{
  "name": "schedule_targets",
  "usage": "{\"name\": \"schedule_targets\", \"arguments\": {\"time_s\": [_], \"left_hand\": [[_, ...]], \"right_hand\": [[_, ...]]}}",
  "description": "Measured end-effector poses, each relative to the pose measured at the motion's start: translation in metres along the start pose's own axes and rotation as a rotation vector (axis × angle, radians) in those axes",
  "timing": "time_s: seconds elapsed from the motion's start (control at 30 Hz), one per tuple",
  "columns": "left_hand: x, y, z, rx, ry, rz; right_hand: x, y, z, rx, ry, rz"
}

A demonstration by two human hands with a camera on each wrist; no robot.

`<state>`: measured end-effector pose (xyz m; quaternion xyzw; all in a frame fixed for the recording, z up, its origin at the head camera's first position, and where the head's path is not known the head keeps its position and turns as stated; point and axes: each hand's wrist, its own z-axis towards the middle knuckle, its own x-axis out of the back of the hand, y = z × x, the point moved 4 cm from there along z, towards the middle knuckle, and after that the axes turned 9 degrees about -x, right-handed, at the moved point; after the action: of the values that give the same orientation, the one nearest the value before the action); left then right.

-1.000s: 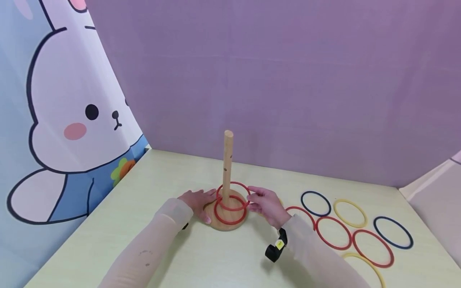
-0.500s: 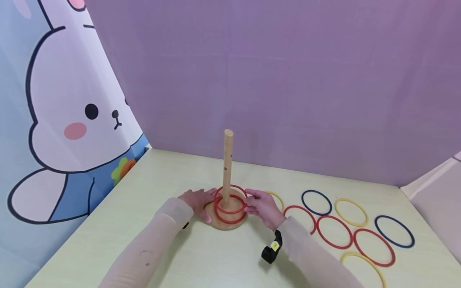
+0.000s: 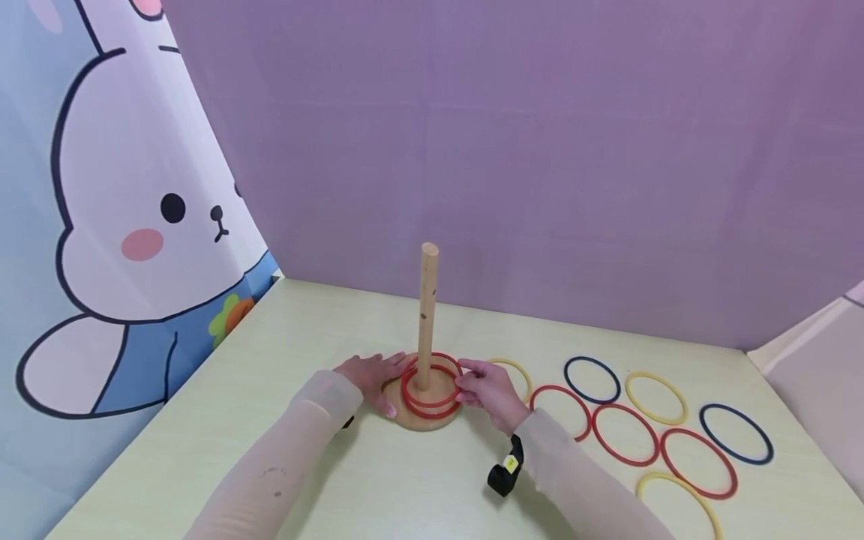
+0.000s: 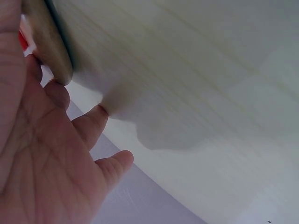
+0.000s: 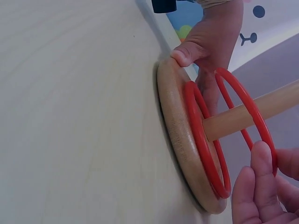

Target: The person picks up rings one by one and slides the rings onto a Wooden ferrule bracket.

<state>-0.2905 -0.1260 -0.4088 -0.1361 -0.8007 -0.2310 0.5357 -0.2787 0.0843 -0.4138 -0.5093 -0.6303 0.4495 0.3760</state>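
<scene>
A wooden peg (image 3: 428, 300) stands upright on a round wooden base (image 3: 420, 424). My left hand (image 3: 371, 381) rests at the base's left side, its fingers spread; in the right wrist view its thumb touches the base's rim. One red ring (image 5: 200, 135) lies flat on the base around the peg. Above it, a second red ring (image 5: 254, 112) also encircles the peg, tilted and raised off the first. My right hand (image 3: 491, 390) pinches this upper ring at its right side between thumb and fingers. The left wrist view shows the left palm and fingers beside the base edge (image 4: 56, 56).
Right of the stand, several loose rings lie flat: red ones (image 3: 625, 406), dark blue ones (image 3: 592, 358) and yellow ones (image 3: 657, 376). One yellow ring (image 3: 529, 382) lies partly behind the right hand. A purple backdrop (image 3: 513, 165) rises behind the table.
My right hand has lowered the upper red ring along the peg, toward the lower ring, and shifted slightly left. The left hand stays in place at the base.
</scene>
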Motion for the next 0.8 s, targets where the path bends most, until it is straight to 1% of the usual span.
{"name": "schedule_targets", "arguments": {"time_s": [0.23, 0.47, 0.6, 0.8], "left_hand": [[0.001, -0.001, 0.000, 0.003, -0.007, 0.003], [-0.002, -0.001, 0.002, 0.001, -0.011, -0.005], [-0.001, -0.001, 0.002, -0.002, -0.012, -0.004], [-0.001, -0.001, 0.002, -0.022, -0.004, 0.000]], "right_hand": [[-0.003, 0.005, 0.000, 0.019, 0.008, -0.016], [-0.004, 0.010, 0.000, -0.010, 0.009, -0.034], [-0.003, 0.010, -0.001, -0.010, 0.016, -0.045], [0.000, 0.012, 0.000, -0.015, 0.022, -0.060]]}}
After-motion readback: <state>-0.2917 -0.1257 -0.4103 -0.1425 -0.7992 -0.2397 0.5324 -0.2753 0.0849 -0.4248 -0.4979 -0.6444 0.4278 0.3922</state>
